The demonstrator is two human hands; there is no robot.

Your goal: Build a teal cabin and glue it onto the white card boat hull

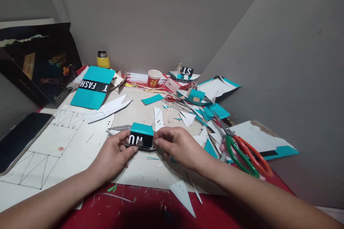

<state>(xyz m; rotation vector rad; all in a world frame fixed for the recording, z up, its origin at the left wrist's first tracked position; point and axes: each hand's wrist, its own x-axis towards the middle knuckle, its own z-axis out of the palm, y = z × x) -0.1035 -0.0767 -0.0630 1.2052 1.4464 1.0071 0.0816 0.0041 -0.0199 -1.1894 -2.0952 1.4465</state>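
The left fingers (131, 151) and right fingers (162, 145) pinch the teal-roofed model boat (142, 129) between them. Cut scraps (211, 149) and large scissors (231, 140) clutter the desk right of them; a paper cup (154, 79) stands beyond.

Red tabletop (102, 211) under a pale board (129, 112) and a lined sheet (68, 159), phone (24, 137) at far left, box (40, 71) behind it, cup (154, 78) near the back, white triangle (182, 195) in front, scissors (237, 138) at right beside teal scraps (211, 149).
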